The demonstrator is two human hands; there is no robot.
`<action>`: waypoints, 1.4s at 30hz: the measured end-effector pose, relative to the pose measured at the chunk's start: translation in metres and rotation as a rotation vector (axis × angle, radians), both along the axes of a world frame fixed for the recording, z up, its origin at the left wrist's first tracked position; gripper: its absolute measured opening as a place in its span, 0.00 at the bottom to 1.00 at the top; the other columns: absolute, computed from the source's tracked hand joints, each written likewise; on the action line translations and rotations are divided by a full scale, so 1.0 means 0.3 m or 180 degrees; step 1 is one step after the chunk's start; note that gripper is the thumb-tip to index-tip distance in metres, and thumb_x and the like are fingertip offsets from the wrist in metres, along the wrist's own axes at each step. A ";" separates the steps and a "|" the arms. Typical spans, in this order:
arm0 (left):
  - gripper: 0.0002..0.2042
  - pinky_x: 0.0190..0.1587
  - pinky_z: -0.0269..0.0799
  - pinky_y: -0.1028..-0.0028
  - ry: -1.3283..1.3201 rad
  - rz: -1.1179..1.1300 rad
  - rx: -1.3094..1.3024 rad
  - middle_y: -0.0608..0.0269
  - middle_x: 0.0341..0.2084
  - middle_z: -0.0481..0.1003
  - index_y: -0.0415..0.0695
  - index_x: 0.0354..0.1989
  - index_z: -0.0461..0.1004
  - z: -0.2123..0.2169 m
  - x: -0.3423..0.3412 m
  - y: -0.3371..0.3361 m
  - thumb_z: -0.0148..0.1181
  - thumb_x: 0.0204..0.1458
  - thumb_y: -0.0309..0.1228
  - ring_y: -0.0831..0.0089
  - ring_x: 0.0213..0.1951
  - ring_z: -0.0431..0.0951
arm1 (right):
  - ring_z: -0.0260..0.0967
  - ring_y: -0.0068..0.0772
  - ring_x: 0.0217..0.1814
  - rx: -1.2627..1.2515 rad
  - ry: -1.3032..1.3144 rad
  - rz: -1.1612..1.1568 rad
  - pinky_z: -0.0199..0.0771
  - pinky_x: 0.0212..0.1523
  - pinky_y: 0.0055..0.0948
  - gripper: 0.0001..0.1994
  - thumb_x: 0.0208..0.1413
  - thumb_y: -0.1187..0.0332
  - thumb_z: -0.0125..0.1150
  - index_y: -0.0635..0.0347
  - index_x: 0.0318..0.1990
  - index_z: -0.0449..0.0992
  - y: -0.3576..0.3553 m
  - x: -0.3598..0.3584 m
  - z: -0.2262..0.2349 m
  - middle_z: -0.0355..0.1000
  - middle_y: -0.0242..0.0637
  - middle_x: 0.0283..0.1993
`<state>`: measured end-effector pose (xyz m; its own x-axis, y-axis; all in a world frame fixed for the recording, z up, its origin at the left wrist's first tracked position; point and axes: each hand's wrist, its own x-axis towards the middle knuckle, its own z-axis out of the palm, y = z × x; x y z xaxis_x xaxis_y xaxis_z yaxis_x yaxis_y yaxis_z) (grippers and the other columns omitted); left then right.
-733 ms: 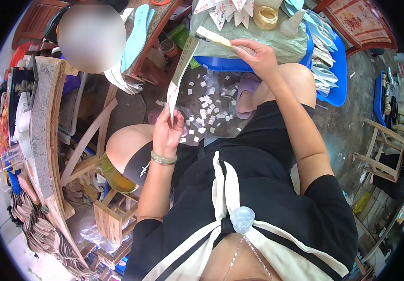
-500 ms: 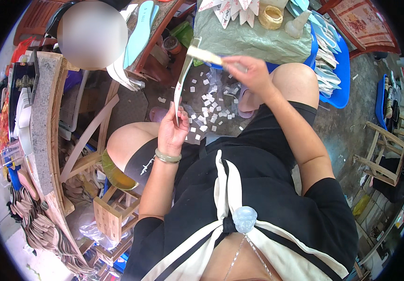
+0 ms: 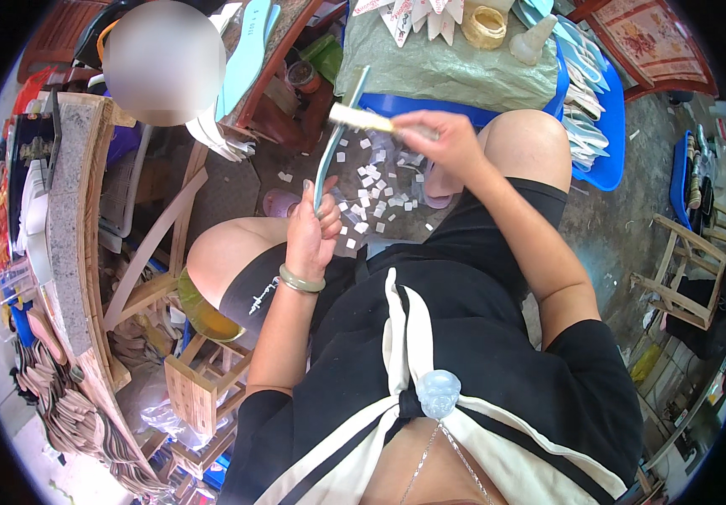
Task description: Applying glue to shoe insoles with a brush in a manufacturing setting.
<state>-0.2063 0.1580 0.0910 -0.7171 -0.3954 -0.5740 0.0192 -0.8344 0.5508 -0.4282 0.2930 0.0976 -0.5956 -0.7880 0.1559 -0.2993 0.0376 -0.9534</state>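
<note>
My left hand (image 3: pixel 311 234) is closed round the lower end of a thin shoe insole (image 3: pixel 328 158), held upright and seen nearly edge-on with a light blue edge. In my right hand (image 3: pixel 445 141) is a flat brush (image 3: pixel 365 119), gripped by its handle. Its pale head points left and overlaps the insole's upper part; whether it touches the surface I cannot tell. Beyond my hands, a sheet-covered surface (image 3: pixel 430 80) carries a yellowish open pot (image 3: pixel 485 28), a whitish bottle with a narrow neck (image 3: pixel 533 42) and several white pointed pieces (image 3: pixel 418 17).
A blue basket (image 3: pixel 603 156) of insoles stands at the far right. Small white squares (image 3: pixel 369 192) litter the floor between my feet. Light blue insoles (image 3: pixel 248 59) lie near another person at the upper left. Wooden stools (image 3: pixel 194 391) and a stone-topped bench (image 3: pixel 77 210) stand on my left.
The insole has turned from showing its pale face to nearly edge-on with its blue side showing. The brush has moved slightly down across it, my right hand with it.
</note>
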 end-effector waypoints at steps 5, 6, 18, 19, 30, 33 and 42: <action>0.25 0.16 0.42 0.85 -0.0161 -0.0388 -0.0358 0.78 0.15 0.50 0.33 0.50 0.64 0.013 0.015 -0.003 0.44 0.61 0.47 0.89 0.16 0.47 | 0.73 0.18 0.31 0.0363 0.0535 -0.0603 0.71 0.33 0.22 0.10 0.50 0.64 0.62 0.55 0.39 0.80 0.013 -0.178 0.012 0.78 0.36 0.31; 0.26 0.16 0.41 0.85 -0.0124 -0.0489 -0.0585 0.78 0.15 0.50 0.33 0.50 0.64 0.002 0.022 -0.007 0.44 0.60 0.49 0.89 0.16 0.47 | 0.73 0.19 0.31 0.0603 0.0583 -0.0745 0.71 0.33 0.22 0.11 0.49 0.63 0.62 0.55 0.39 0.80 0.020 -0.216 0.010 0.78 0.36 0.30; 0.21 0.25 0.68 0.75 -0.0405 -0.1332 -0.3204 0.64 0.33 0.74 0.36 0.51 0.66 -0.079 -0.038 -0.012 0.62 0.50 0.32 0.74 0.22 0.72 | 0.75 0.42 0.34 0.1423 0.1917 -0.2134 0.73 0.37 0.34 0.13 0.49 0.55 0.57 0.46 0.38 0.81 0.220 -0.650 0.055 0.76 0.43 0.31; 0.28 0.34 0.72 0.65 -0.0629 -0.1657 -0.4172 0.47 0.35 0.76 0.34 0.54 0.61 -0.063 -0.048 -0.034 0.63 0.48 0.34 0.55 0.31 0.78 | 0.74 0.44 0.35 0.1665 0.2109 -0.2041 0.73 0.38 0.36 0.13 0.48 0.54 0.56 0.46 0.38 0.81 0.204 -0.682 0.064 0.76 0.43 0.31; 0.26 0.27 0.73 0.61 -0.2335 -0.3594 -0.6577 0.50 0.20 0.75 0.36 0.43 0.65 -0.029 -0.057 -0.163 0.56 0.50 0.51 0.53 0.25 0.77 | 0.74 0.43 0.41 0.2855 0.2505 -0.1375 0.73 0.41 0.39 0.13 0.47 0.56 0.56 0.45 0.37 0.81 0.063 -0.821 0.119 0.77 0.41 0.36; 0.23 0.26 0.73 0.61 -0.2501 -0.3468 -0.6719 0.51 0.18 0.74 0.40 0.31 0.69 -0.039 -0.078 -0.245 0.47 0.55 0.52 0.55 0.24 0.77 | 0.74 0.46 0.40 0.2631 0.2344 -0.1475 0.73 0.41 0.41 0.12 0.48 0.58 0.54 0.46 0.37 0.81 0.086 -0.786 0.145 0.77 0.41 0.34; 0.14 0.16 0.58 0.76 -0.1474 -0.1364 -0.2809 0.65 0.15 0.70 0.43 0.37 0.73 -0.049 -0.073 -0.149 0.45 0.61 0.39 0.78 0.13 0.65 | 0.75 0.48 0.28 0.2144 0.3073 -0.1963 0.75 0.30 0.44 0.08 0.53 0.59 0.55 0.49 0.34 0.78 0.194 -0.537 -0.010 0.76 0.42 0.28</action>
<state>-0.2281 0.1135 0.0764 -0.6809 -0.5697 -0.4603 -0.5436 -0.0281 0.8389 -0.5893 0.3511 0.0946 -0.7526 -0.5201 0.4038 -0.6047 0.7887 -0.1111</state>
